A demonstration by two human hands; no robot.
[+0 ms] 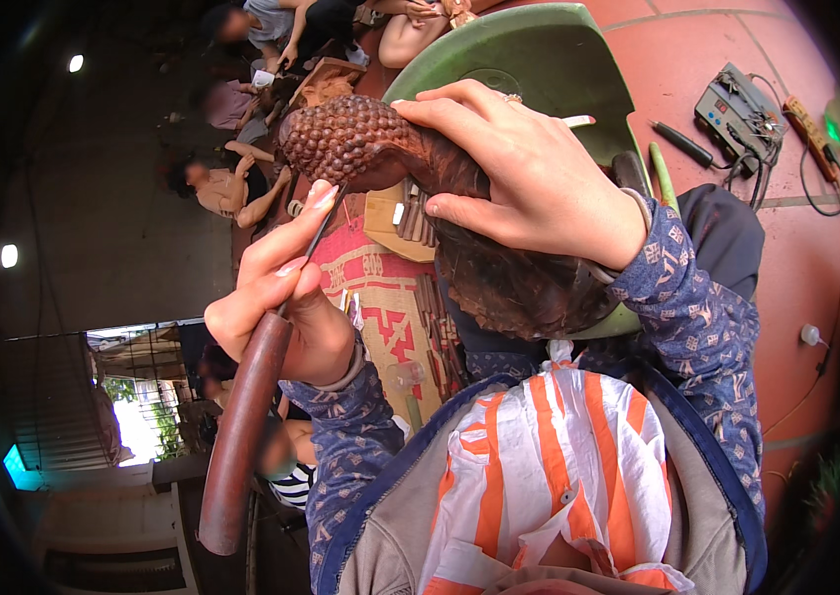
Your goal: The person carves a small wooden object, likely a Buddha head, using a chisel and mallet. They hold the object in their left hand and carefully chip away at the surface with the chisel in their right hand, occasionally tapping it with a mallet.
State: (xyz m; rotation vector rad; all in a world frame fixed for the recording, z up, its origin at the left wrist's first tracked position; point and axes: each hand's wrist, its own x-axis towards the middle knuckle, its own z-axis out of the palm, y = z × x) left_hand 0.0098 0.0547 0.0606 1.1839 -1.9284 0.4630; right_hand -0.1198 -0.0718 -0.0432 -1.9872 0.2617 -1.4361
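A dark brown carved wooden statue [519, 283] lies across my lap, its head [340, 144] covered in rows of small round curls and pointing to the left. My right hand [529, 169] grips it from above around the neck and shoulder, thumb on the near side. In my left hand [286, 312] is a carving chisel [246, 436] with a thick reddish-brown wooden handle. Thumb and fingers pinch its thin metal shaft. The shaft's tip is at the lower edge of the curls; whether it touches the wood I cannot tell.
A green plastic chair [598, 69] stands behind the statue. On the red tiles at right lie a grey control box [737, 114], a black pen-shaped handpiece [682, 144] and a corded power strip [808, 134]. Several chisels [435, 322] lie on a patterned mat [380, 288]. Other people sit at far left.
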